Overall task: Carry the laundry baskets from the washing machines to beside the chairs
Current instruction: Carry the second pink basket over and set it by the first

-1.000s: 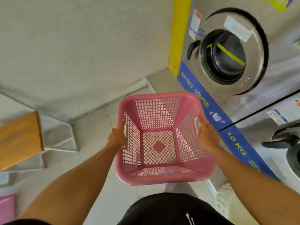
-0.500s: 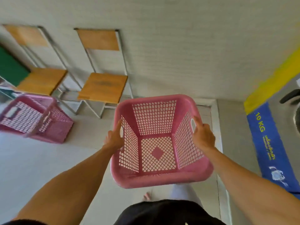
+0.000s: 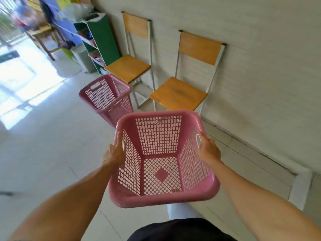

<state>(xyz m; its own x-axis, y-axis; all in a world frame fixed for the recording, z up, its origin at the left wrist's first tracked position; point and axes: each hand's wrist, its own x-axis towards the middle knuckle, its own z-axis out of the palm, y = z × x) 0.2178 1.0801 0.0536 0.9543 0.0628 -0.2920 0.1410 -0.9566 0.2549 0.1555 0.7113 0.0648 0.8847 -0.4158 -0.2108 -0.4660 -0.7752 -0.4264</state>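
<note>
**Second basket on its way to the chairs**

The carry is in its middle stretch. The basket [image 3: 163,159] hangs in the lower centre of the frame, clear of the floor, held level at about waist height. The left hand [image 3: 114,153] is closed over its left rim beside the handle slot, and the right hand [image 3: 208,150] is closed over the right rim at the matching slot; neither holds anything else.

Ahead, in the upper centre of the frame, two chairs stand against the wall: the near chair [image 3: 178,93] and the far chair [image 3: 128,66]. Another basket [image 3: 106,96] already sits on the floor just beside the far chair, so this looks like one of the later trips.

The next move probably calls for a few more steps forward, then lowering the load to the floor near the parked one, keeping it clear of the chair legs.

The carried basket is pink plastic, square-mouthed, tapering to a smaller bottom, with lattice walls, a solid diamond in the base, and nothing inside.
</note>
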